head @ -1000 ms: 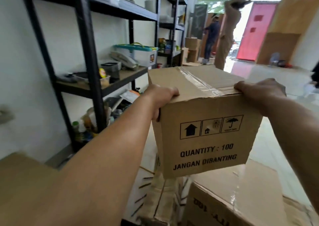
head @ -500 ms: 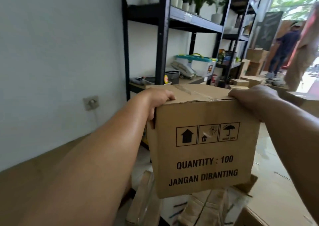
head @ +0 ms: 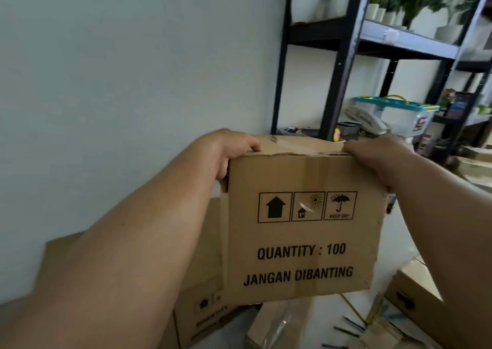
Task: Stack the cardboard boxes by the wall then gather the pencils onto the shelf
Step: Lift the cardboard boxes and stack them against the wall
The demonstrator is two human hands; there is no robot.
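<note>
One cardboard box (head: 300, 223) is held up in the air by two hands, just in front of the pale wall (head: 106, 82). Its printed side faces the camera. The left hand (head: 234, 148) grips the top left corner with fingers curled over the top edge. The right hand (head: 372, 152) grips the top right corner the same way.

Three more boxes sit lower down:
- one printed box (head: 202, 308) against the wall, below the held one
- one box (head: 415, 292) at the lower right
- one crumpled box (head: 279, 324) at the bottom middle

Three thin dark pencils (head: 346, 331), blurred, lie on the floor between the last two. One black shelf rack (head: 343, 55) stands to the right. It carries one clear tub (head: 394, 114) with a teal lid.
</note>
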